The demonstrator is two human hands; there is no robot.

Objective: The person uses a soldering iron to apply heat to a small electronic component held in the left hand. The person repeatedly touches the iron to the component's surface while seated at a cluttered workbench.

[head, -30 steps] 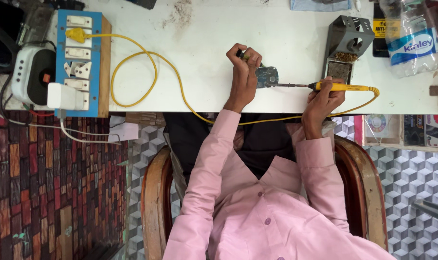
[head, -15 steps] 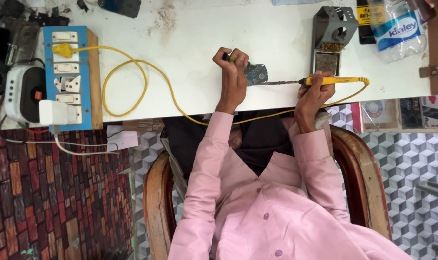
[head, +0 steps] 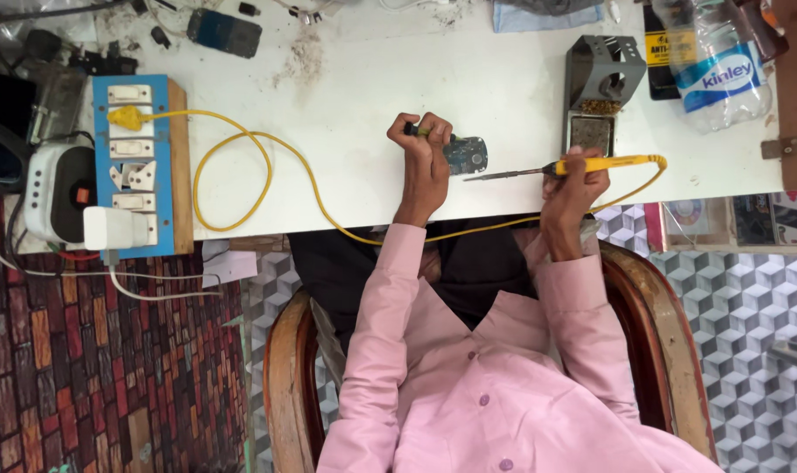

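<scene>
I'm looking straight down on a white worktop (head: 372,79), and both hands sit near the middle of the frame. My left hand (head: 423,153) is clenched around a small dark tool with a green tip (head: 416,131), pressing it against the left edge of a little circuit board (head: 465,154) that lies flat on the worktop. Just right of centre, my right hand (head: 573,180) is wrapped around the yellow handle of a soldering iron (head: 582,165); its metal tip points left, stopping just short of the board, apart from it as far as I can tell. The iron's yellow cord (head: 240,175) loops across the worktop to a yellow plug in the blue switchboard (head: 135,166) at the left edge of the frame, where a white adapter (head: 116,229) is plugged in lower down. Above my right hand stands a grey metal soldering stand (head: 602,70), and a clear plastic water bottle (head: 714,66) lies in the upper right corner. Pink sleeves (head: 389,298) fill the bottom of the frame, with a wooden chair (head: 284,385) showing on either side.
</scene>
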